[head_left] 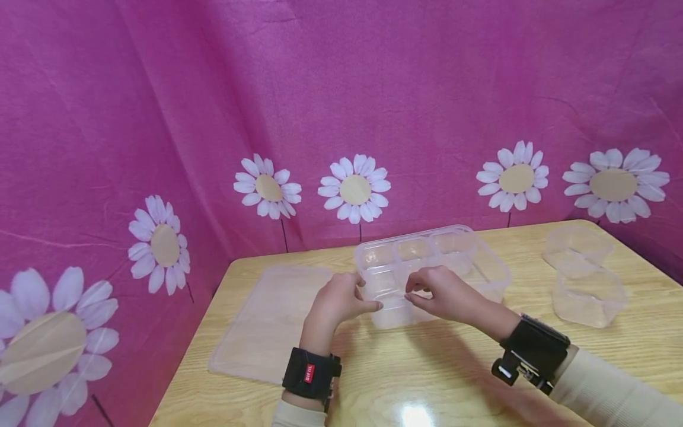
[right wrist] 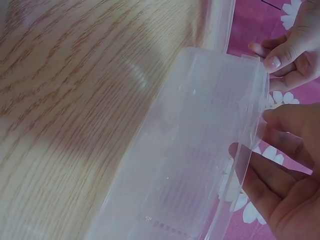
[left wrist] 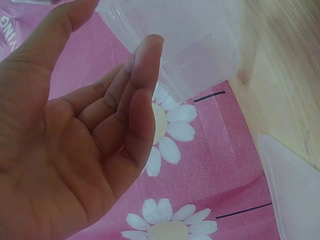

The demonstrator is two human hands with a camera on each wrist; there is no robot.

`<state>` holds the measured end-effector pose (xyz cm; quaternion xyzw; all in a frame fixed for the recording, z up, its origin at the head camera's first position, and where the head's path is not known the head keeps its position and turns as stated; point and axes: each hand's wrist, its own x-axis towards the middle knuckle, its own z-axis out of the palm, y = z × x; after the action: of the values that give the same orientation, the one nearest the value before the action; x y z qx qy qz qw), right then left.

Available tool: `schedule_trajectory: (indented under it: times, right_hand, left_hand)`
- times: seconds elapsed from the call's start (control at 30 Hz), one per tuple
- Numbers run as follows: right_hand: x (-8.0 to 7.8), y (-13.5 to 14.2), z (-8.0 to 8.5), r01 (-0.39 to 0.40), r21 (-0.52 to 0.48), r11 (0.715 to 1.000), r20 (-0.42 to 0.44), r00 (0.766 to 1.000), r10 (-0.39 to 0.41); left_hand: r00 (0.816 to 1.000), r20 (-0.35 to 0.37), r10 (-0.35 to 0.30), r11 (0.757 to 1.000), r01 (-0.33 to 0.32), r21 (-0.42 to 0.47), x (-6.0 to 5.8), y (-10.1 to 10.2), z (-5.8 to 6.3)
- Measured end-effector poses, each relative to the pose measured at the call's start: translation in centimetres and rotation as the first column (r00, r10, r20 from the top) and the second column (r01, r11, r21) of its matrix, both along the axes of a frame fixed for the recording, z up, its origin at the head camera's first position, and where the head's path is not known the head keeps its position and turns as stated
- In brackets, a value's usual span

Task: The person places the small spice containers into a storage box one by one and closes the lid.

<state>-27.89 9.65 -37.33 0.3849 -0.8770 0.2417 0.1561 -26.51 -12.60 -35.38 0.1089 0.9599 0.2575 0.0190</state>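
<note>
A clear plastic box [head_left: 496, 261] stands on the table with several small clear containers [head_left: 411, 249] set inside it. At its front left corner is my left hand [head_left: 341, 296], thumb beside the rim and fingers loosely bent; the left wrist view shows the palm [left wrist: 75, 145] holding nothing. My right hand [head_left: 440, 290] pinches the rim of the front left small container with thumb and finger. In the right wrist view the right fingers [right wrist: 265, 175] reach over the edge of the box's front wall [right wrist: 185, 135], and the left thumb [right wrist: 275, 62] is at the corner.
A flat translucent lid [head_left: 261, 326] lies on the table left of the box. Two small clear containers [head_left: 589, 296] stand together at the right. The wooden table [head_left: 384, 379] meets a pink flowered cloth [head_left: 427, 118] at the back and left.
</note>
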Motion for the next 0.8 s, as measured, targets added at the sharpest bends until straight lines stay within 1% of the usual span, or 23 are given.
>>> schedule_trajectory:
  times: [0.13, 0.33, 0.57, 0.8]
  right_hand:
    - [-0.05, 0.03, -0.2, 0.006, 0.006, 1.0, -0.008, 1.0, -0.006]
    - [0.08, 0.0, -0.29, 0.028, 0.006, 1.0, 0.023, 0.999, -0.028]
    - [0.2, -0.08, -0.45, 0.045, 0.012, 0.999, 0.041, 0.998, -0.045]
    - [0.33, -0.06, -0.73, 0.033, 0.002, 0.999, 0.044, 0.998, -0.033]
  left_hand:
    - [1.0, 0.0, 0.004, 1.0, -0.004, 0.005, -0.01, 0.03, -0.07]
    - [1.0, -0.002, 0.001, 1.0, -0.001, -0.008, 0.03, 0.07, 0.03]
    - [1.0, 0.014, 0.007, 1.0, -0.007, 0.007, 0.16, 0.08, 0.25]
    - [1.0, -0.009, -0.006, 1.0, 0.006, 0.008, 0.1, 0.01, 0.07]
